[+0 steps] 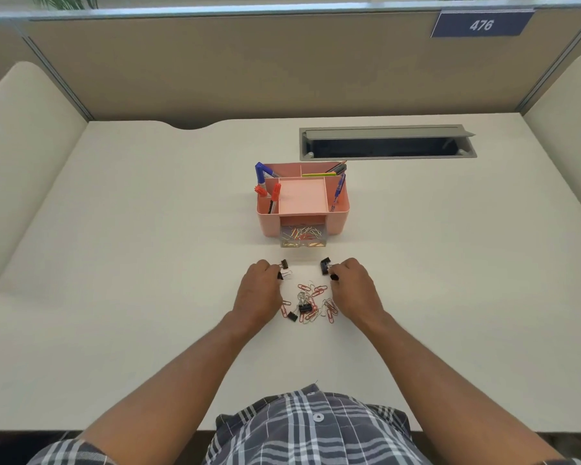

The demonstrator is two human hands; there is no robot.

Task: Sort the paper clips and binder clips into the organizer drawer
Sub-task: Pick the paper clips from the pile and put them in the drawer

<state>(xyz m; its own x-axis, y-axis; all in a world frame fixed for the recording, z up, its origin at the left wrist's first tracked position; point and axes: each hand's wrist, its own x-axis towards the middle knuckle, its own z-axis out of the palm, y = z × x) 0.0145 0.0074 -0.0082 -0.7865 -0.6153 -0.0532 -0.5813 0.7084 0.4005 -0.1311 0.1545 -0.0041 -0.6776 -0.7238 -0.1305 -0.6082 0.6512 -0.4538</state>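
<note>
lying nearest the person, the clip pile (307, 305) sits between both hands; just beyond the pile, the left hand (260, 290) pinches a binder clip (284, 264), the right hand (354, 286) pinches another binder clip (325, 266); farther beyond the pile stands the pink organizer (302, 199), its open drawer (302, 235) holding paper clips.

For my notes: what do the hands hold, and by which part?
Each holds a binder clip by its wire handles: left hand, clip; right hand, clip.
</note>
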